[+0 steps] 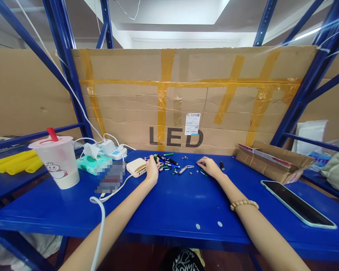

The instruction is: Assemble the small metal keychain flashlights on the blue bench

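Note:
My left hand [151,170] is closed around a small dark green cylindrical piece [155,159], beside a cream-coloured box with a cable [136,167]. Just right of it lies a pile of slim little tubes [171,162] in black, blue and green. My right hand [209,166] rests low on the blue tabletop, its fingertips drawn together; whatever they pinch is too small to make out. A green clip-like piece [203,172] lies against that hand. Between my hands are a silver tube [183,170] and several tiny round metal bits.
At left stand a drink cup [58,162], a teal tissue pack [94,163] and a power strip [113,151]. A white cable [101,222] hangs over the front edge. On the right lie a phone [298,203] and a cardboard tray [271,160]. A cardboard wall [124,113] closes the back.

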Available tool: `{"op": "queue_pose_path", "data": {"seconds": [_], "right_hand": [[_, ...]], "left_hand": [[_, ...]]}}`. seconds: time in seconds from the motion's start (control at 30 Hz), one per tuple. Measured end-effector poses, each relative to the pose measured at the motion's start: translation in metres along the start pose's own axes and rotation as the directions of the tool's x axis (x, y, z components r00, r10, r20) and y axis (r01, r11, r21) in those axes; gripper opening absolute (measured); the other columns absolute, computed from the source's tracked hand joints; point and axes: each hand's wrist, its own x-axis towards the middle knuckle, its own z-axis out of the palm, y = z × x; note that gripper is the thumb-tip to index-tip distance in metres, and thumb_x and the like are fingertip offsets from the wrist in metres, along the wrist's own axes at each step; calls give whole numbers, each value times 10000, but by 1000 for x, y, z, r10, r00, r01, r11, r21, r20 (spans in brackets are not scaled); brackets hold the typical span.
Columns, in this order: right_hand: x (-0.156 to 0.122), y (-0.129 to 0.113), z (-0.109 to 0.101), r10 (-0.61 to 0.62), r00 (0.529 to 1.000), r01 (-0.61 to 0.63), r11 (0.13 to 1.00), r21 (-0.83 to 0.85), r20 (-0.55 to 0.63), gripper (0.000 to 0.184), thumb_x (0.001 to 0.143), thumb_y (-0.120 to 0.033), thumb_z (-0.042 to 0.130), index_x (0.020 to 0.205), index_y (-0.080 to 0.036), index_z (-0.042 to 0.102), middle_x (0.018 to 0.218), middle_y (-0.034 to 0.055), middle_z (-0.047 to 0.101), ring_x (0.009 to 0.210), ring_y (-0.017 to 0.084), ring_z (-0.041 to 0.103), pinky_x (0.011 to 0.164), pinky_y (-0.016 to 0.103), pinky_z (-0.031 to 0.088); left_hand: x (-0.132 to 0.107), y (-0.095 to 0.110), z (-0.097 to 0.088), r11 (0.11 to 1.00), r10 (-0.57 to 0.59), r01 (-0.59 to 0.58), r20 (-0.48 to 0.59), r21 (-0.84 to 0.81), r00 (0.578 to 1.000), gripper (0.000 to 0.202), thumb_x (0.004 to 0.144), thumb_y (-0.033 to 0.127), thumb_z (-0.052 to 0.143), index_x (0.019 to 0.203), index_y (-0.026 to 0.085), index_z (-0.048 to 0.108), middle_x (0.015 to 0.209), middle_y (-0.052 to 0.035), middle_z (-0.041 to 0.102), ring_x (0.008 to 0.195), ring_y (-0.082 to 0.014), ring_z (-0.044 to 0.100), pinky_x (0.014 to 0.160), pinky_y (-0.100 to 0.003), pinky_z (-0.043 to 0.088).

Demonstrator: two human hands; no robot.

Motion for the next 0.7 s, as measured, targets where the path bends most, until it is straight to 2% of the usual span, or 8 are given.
{"op": "queue_pose_path", "data": {"seconds": [0.17, 0.3, 0.47, 0.7], "right_hand": [[-1, -1, 2, 103, 993, -101, 994, 39, -55, 139, 704, -121, 577, 807, -136, 668, 778, 40, 620, 654, 116, 568, 624, 198, 437], [-3, -8, -2, 163, 978, -154, 985, 79, -132, 165, 644, -109, 600, 802, -126, 644, 779, 23, 617, 656, 106, 568, 617, 180, 433], [-2, -13, -2, 158, 968, -141, 985, 100, -193, 262, 655, -127, 591, 911, -118, 646, 810, 39, 600, 626, 94, 550, 628, 188, 425], [-1, -12, -2, 133, 970, -110, 986, 124, -201, 108, 680, -116, 586, 743, -127, 673, 785, 42, 588, 606, 100, 548, 632, 208, 425]], "left_hand": [[2, -5, -1, 999, 9, -10, 20, 35, 1000, 293, 817, 238, 274, 537, 156, 286, 443, 58, 192, 357, -35, 167, 357, -134, 123], [1, -4, 0, 998, -6, 4, 38, 67, 999, 310, 828, 245, 263, 533, 154, 289, 440, 59, 198, 355, -35, 184, 368, -134, 158], [0, -6, 2, 994, -11, 5, 55, 113, 998, 335, 840, 267, 256, 531, 149, 309, 428, 55, 215, 358, -39, 212, 375, -134, 176], [1, -5, 1, 989, -23, 8, 97, 149, 995, 333, 837, 259, 254, 528, 148, 305, 423, 53, 219, 368, -38, 197, 385, -142, 147]]}}
